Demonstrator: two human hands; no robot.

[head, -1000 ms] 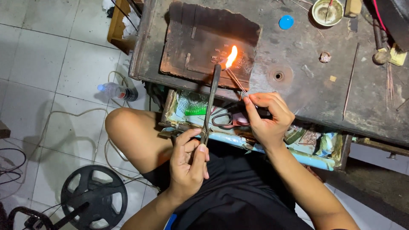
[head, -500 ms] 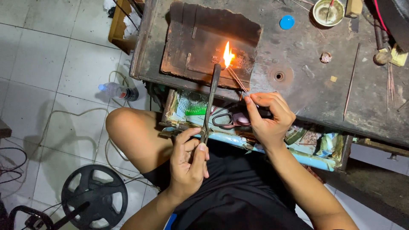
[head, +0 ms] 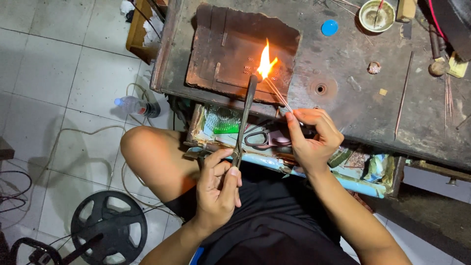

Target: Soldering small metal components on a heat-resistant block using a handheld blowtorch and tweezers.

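A scorched workbench [head: 353, 110] carries a charred block [head: 230, 46], a bowl [head: 375, 15], a blue cap [head: 329, 27].

You are holding a long dark torch [head: 244, 122] in your left hand [head: 218, 189], angling its tip up to the scorched brick-coloured block [head: 230, 49] where an orange flame [head: 265, 63] is burning, while your right hand [head: 311, 140] is pinching thin metal tweezers [head: 277, 93] into that flame.

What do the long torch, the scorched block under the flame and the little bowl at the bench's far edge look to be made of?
Torch: dark dull metal, judging by its thin rigid tube. Block: charred wood or firebrick, brown, blackened and chipped; hard to tell which. Bowl: pale and glossy, probably ceramic.
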